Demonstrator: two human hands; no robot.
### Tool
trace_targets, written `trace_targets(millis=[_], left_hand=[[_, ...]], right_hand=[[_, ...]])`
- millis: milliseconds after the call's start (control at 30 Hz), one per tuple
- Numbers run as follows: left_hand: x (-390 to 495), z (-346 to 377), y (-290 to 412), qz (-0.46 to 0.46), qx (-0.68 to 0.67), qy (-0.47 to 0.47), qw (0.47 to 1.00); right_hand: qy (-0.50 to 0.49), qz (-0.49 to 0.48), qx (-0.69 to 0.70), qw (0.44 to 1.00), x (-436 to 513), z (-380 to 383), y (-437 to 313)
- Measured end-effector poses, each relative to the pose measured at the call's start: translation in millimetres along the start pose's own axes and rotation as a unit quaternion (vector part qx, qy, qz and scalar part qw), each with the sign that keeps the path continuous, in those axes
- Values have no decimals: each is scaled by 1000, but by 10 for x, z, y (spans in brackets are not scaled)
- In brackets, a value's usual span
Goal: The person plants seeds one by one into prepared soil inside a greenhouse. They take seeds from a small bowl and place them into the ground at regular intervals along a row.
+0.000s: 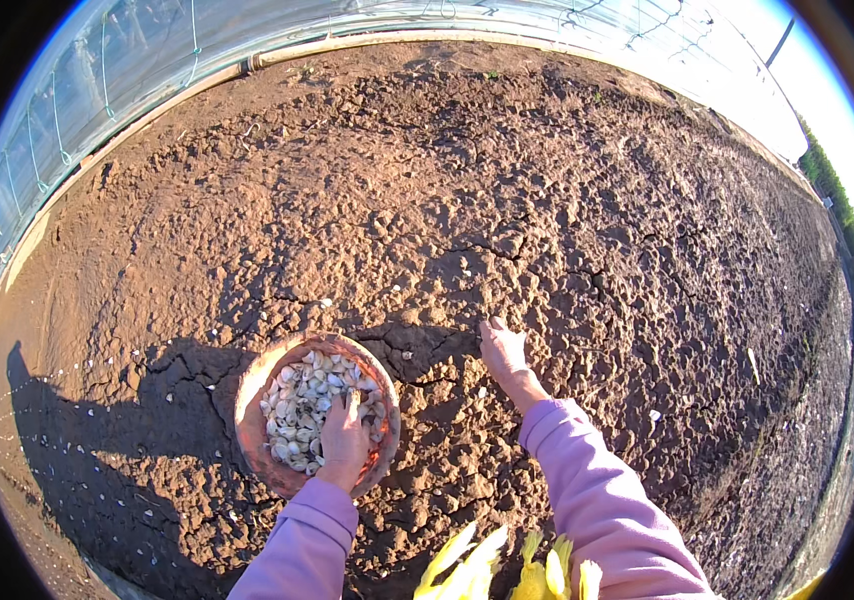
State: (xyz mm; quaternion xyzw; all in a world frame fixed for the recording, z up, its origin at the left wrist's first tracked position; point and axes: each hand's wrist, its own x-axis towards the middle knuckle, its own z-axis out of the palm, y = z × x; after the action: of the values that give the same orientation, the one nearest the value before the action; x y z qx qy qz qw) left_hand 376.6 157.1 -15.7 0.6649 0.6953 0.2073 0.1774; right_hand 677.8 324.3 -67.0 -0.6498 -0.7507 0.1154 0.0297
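Observation:
A round reddish plastic bowl [254, 442] full of pale garlic cloves [299, 412] is on the soil, left of centre. My left hand [346, 439] reaches into it from the right side, its fingers among the cloves; whether they grip any does not show. Right of the bowl, my right hand [503, 351] is down at the rough brown soil [584, 315], its fingers bent together with the tips at the ground. What it may hold is hidden. Small pale cloves [325, 303] dot the ground around the bowl, some in rows at the far left.
Clear plastic sheeting [141, 67] with hanging strings curves along the far side, above a pale edge rail [337, 49]. Cracks run through the clumpy soil. Yellow fringed material [472, 566] hangs at the bottom. Shadows cover the ground at lower left.

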Motion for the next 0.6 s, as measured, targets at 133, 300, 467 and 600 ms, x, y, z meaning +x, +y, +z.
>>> trace_targets(millis=[133,300,467,600], left_hand=[[-18,45,-39,-47,3,21,999],[-9,-9,-173,-218,-231,37,948],[-142,-351,-149,-338,-647,47,682],[-278,-597,-32,-351,-727,21,590]], right_hand=[[17,-53,-40,998,-32,-70,-35],[172,43,106,978,-213,-265,162],[56,44,42,997,-386,-225,285],[26,58,120,991,-216,-323,406]])
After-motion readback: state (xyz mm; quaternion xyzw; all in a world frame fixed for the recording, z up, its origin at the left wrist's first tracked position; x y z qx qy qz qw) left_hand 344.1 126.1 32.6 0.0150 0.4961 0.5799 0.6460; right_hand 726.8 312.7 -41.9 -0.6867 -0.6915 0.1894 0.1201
